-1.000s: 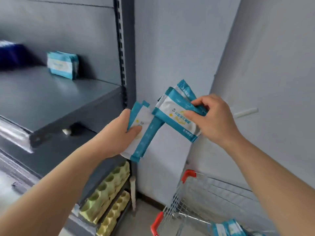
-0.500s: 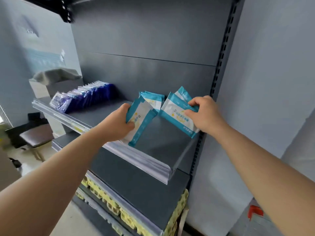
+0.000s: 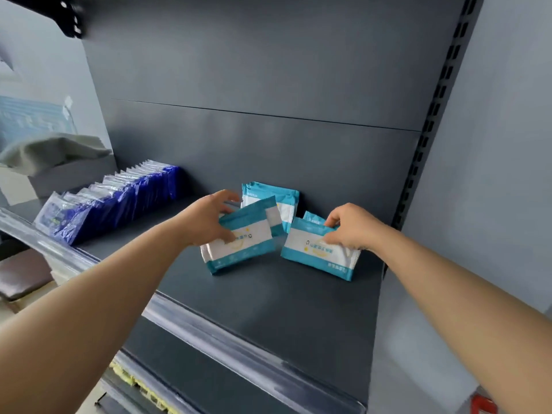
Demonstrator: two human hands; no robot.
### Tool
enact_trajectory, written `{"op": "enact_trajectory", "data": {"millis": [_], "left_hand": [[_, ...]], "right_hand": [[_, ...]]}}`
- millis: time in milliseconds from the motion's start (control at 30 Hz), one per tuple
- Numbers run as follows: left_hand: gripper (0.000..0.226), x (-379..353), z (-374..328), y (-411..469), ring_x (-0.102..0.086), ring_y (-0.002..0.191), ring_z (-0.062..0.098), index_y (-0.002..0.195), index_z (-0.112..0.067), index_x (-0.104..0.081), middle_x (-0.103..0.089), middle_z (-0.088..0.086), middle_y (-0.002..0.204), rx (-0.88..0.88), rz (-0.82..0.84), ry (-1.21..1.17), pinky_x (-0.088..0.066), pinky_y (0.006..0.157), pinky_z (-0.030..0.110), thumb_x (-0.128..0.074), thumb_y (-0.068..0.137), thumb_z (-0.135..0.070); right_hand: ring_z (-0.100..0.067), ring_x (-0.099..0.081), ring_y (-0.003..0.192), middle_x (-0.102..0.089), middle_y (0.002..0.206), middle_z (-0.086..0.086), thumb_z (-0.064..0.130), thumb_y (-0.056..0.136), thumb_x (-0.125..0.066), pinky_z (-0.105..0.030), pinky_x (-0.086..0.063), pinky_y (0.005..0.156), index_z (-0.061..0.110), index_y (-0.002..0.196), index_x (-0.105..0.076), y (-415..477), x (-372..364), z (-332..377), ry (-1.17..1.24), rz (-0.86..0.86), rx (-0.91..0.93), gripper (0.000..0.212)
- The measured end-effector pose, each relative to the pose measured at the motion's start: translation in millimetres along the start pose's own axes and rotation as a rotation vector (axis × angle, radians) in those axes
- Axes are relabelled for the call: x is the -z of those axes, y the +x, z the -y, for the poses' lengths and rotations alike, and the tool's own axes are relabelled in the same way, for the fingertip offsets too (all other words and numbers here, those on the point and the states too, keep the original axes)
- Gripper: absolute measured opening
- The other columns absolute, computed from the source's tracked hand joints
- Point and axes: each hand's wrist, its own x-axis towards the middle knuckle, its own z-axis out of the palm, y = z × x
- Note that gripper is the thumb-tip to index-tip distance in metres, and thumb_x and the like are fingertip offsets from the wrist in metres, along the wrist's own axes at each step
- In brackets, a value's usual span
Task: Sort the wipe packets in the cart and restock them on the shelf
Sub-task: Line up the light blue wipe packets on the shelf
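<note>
My left hand (image 3: 206, 218) grips teal-and-white wipe packets (image 3: 242, 245) by their top edge, their lower edge resting on the dark grey shelf (image 3: 268, 300). My right hand (image 3: 351, 227) holds a second bunch of teal wipe packets (image 3: 316, 253) the same way, just to the right. Behind them a few teal packets (image 3: 273, 198) stand upright against the shelf's back panel. A long row of dark blue wipe packets (image 3: 119, 201) stands at the left end of the same shelf. The cart is almost out of view.
The shelf's clear price rail (image 3: 239, 351) runs along its front edge. A slotted upright post (image 3: 433, 121) bounds the shelf on the right, with a pale wall beyond. A red cart handle tip (image 3: 484, 404) shows at the bottom right. Yellow-green trays (image 3: 134, 380) sit on a lower shelf.
Both hands carried the teal packets from above the cart up and left to the shelf and lowered them onto its surface in front of the standing teal packets.
</note>
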Motion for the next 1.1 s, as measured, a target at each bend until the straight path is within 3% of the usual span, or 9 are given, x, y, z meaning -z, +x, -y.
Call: {"op": "enact_trajectory", "data": {"millis": [167,300,400,500,600,733,800,967,1100], "left_hand": [[0.066,2,14,42,-0.058,0.102,0.014,0.122,-0.027,-0.058,-0.061,-0.006,0.111,-0.060,0.050,0.119,-0.044,0.089,0.024,-0.087,0.064,-0.014],[0.060,6,23,66,-0.062,0.096,0.010,0.119,-0.031,-0.059,-0.062,-0.013,0.110,-0.168,0.101,0.127,-0.049,0.089,0.024,-0.086,0.067,-0.016],[0.055,8,28,76,-0.061,0.090,0.005,0.116,-0.033,-0.060,-0.062,-0.017,0.107,-0.271,0.134,0.146,-0.049,0.083,0.020,-0.084,0.069,-0.019],[0.051,10,34,89,-0.058,0.088,0.005,0.116,-0.032,-0.061,-0.062,-0.016,0.108,-0.376,0.149,0.183,-0.045,0.077,0.015,-0.082,0.071,-0.020],[0.049,11,38,104,-0.055,0.090,0.004,0.119,-0.027,-0.061,-0.059,-0.014,0.110,-0.447,0.130,0.199,-0.041,0.077,0.015,-0.079,0.074,-0.022],[0.058,5,43,122,-0.054,0.098,0.011,0.127,-0.024,-0.056,-0.059,-0.008,0.119,-0.428,0.091,0.226,-0.046,0.084,0.026,-0.078,0.075,-0.032],[0.060,0,45,128,-0.054,0.104,0.013,0.129,-0.026,-0.054,-0.057,-0.010,0.118,-0.450,0.057,0.263,-0.047,0.084,0.029,-0.077,0.075,-0.039],[0.066,-16,52,126,-0.048,0.112,0.019,0.127,-0.025,-0.044,-0.046,-0.003,0.121,-0.504,-0.115,0.284,-0.048,0.083,0.036,-0.075,0.074,-0.049],[0.041,-25,65,123,-0.046,0.105,0.026,0.092,-0.018,-0.056,-0.043,0.004,0.121,-0.574,-0.268,0.270,-0.048,0.078,0.038,-0.074,0.074,-0.050]], "right_hand": [[-0.011,-0.059,0.078,-0.062,0.090,0.007,0.019,0.075,-0.074,-0.025,-0.049,0.065,0.021,0.086,-0.064,22,-4,-3,-0.054,0.052,-0.042,0.014],[-0.011,-0.062,0.097,-0.061,0.118,0.005,0.017,0.083,-0.068,-0.029,-0.051,0.088,0.021,0.120,-0.061,35,-12,13,0.095,-0.097,0.069,0.037],[-0.010,-0.062,0.094,-0.058,0.125,0.006,0.016,0.087,-0.065,-0.028,-0.049,0.087,0.024,0.133,-0.053,44,-21,36,0.177,-0.120,0.096,0.047],[-0.005,-0.057,0.083,-0.065,0.117,0.003,0.012,0.088,-0.062,-0.020,-0.041,0.078,0.019,0.123,-0.062,57,-32,53,0.102,-0.146,0.063,0.036],[-0.004,-0.059,0.066,-0.071,0.089,-0.002,0.007,0.089,-0.057,-0.019,-0.045,0.065,0.010,0.111,-0.068,65,-37,65,0.124,-0.202,-0.013,0.025],[-0.012,-0.069,0.081,-0.069,0.093,-0.003,0.003,0.092,-0.049,-0.024,-0.055,0.076,0.010,0.118,-0.062,62,-35,66,0.365,-0.222,-0.140,0.030],[-0.013,-0.065,0.094,-0.068,0.103,0.001,0.011,0.088,-0.060,-0.025,-0.051,0.084,0.015,0.118,-0.063,52,-26,57,0.248,-0.220,-0.193,0.030],[-0.011,-0.058,0.108,-0.059,0.118,0.012,0.023,0.076,-0.076,-0.035,-0.051,0.095,0.024,0.128,-0.057,21,-15,35,-0.057,0.096,-0.380,0.056],[-0.013,-0.065,0.092,-0.064,0.105,0.014,0.020,0.076,-0.075,-0.032,-0.056,0.082,0.025,0.121,-0.061,12,-24,36,-0.079,0.078,-0.404,0.047]]}}
